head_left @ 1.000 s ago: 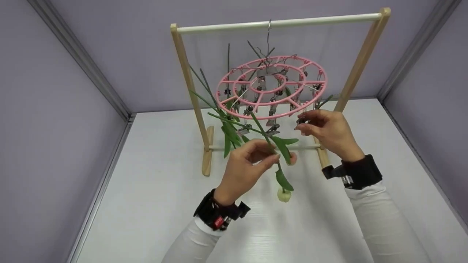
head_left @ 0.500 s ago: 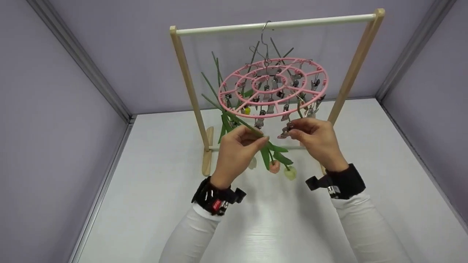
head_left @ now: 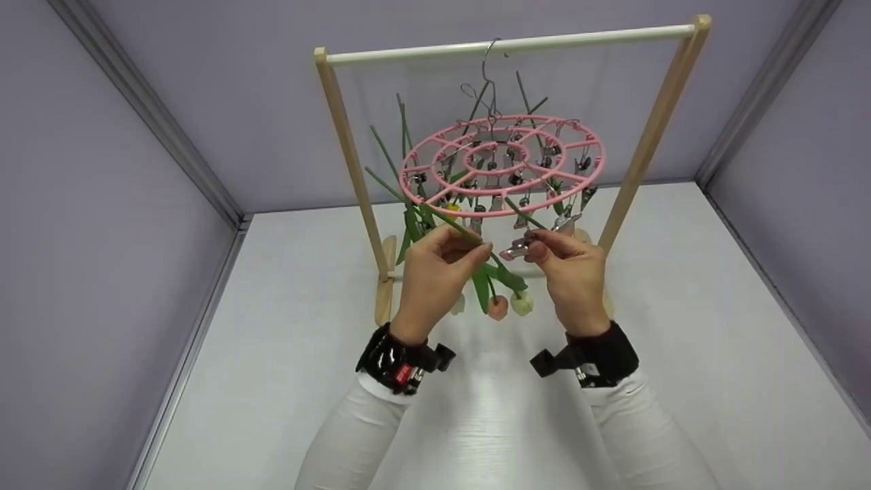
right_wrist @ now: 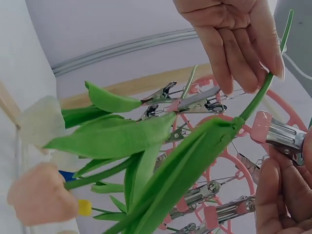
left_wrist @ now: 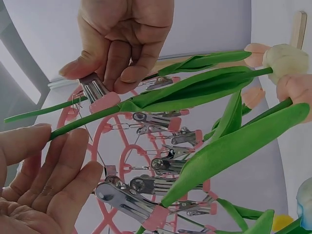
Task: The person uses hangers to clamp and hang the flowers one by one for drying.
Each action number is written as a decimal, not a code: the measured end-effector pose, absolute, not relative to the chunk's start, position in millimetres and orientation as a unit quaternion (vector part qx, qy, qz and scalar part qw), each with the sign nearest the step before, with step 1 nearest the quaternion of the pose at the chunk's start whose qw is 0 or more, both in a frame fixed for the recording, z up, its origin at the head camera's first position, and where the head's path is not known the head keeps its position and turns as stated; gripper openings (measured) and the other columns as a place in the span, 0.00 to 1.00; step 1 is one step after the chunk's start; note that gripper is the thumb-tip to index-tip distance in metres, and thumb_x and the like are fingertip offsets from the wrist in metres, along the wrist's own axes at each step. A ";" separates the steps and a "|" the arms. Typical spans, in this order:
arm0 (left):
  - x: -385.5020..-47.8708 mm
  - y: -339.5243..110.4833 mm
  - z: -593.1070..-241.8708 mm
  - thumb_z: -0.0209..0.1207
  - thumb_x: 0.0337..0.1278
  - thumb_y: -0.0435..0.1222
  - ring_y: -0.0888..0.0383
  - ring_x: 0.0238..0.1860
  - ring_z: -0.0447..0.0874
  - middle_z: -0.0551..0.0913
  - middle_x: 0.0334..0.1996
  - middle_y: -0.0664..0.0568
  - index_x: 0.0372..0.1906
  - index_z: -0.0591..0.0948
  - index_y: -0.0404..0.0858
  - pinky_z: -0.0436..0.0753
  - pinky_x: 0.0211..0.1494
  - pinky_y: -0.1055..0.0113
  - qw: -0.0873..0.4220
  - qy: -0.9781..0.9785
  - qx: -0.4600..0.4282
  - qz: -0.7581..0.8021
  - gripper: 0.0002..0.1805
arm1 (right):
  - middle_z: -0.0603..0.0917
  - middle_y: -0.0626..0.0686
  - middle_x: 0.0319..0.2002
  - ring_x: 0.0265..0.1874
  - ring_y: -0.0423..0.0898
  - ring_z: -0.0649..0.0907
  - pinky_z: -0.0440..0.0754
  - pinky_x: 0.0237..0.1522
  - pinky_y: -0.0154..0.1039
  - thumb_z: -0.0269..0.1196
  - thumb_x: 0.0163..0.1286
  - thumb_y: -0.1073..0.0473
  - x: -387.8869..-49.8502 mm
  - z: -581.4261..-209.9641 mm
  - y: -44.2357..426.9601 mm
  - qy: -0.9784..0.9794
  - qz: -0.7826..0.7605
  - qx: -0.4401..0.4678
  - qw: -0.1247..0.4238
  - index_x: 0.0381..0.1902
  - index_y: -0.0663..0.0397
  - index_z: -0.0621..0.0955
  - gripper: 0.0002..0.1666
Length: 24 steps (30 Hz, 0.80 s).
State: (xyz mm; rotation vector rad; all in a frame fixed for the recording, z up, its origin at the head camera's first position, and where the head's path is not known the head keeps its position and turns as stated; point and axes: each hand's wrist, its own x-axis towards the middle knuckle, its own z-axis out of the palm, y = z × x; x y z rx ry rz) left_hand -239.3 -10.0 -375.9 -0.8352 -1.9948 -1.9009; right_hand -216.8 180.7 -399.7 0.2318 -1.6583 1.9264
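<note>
My left hand [head_left: 439,272] pinches the green stem of a tulip with a cream-white bloom [left_wrist: 286,61], which points downward below the hand. To its right, my right hand [head_left: 576,279] grips a metal clip [head_left: 518,248] with pink tips between thumb and fingers. The clip hangs from the pink round drying rack [head_left: 476,213]. In the right wrist view the pink tips of the clip [right_wrist: 282,135] are close beside the tulip stem [right_wrist: 256,101], just above its leaf. Whether they touch it I cannot tell.
The rack hooks over a white bar [head_left: 592,39] on a wooden stand [head_left: 340,129]. Several other tulips hang upside down from its clips, among them a peach bloom [head_left: 497,307] and a yellow one [head_left: 453,209]. More metal clips [left_wrist: 127,199] dangle around them.
My right hand has moved left and down, bringing the clip toward the stem. The left hand has shifted slightly up and left with the tulip. The rack has turned.
</note>
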 end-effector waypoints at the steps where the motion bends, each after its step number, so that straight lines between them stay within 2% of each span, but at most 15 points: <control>1: -239.5 -10.0 -376.0 0.68 0.59 0.33 0.59 0.34 0.86 0.86 0.34 0.49 0.38 0.84 0.34 0.85 0.39 0.63 0.131 -0.686 -0.288 -0.655 0.07 | 0.88 0.54 0.33 0.30 0.43 0.86 0.84 0.37 0.35 0.71 0.57 0.57 -216.9 -400.6 179.3 -0.614 0.729 0.082 0.291 0.41 0.78 0.84 0.25; 11: -241.3 -7.6 -374.4 0.68 0.59 0.34 0.60 0.34 0.86 0.86 0.34 0.51 0.38 0.84 0.35 0.85 0.39 0.64 0.134 -0.685 -0.277 -0.661 0.07 | 0.88 0.54 0.32 0.28 0.44 0.85 0.83 0.36 0.35 0.73 0.53 0.56 -216.3 -404.2 171.5 -0.564 0.771 0.042 0.293 0.39 0.70 0.87 0.22; 24: -241.7 -3.6 -375.0 0.69 0.56 0.33 0.57 0.35 0.87 0.87 0.34 0.48 0.37 0.84 0.33 0.86 0.40 0.62 0.133 -0.659 -0.274 -0.688 0.08 | 0.88 0.54 0.31 0.27 0.43 0.85 0.84 0.35 0.35 0.73 0.52 0.54 -215.5 -404.1 169.4 -0.562 0.764 0.043 0.315 0.38 0.74 0.86 0.25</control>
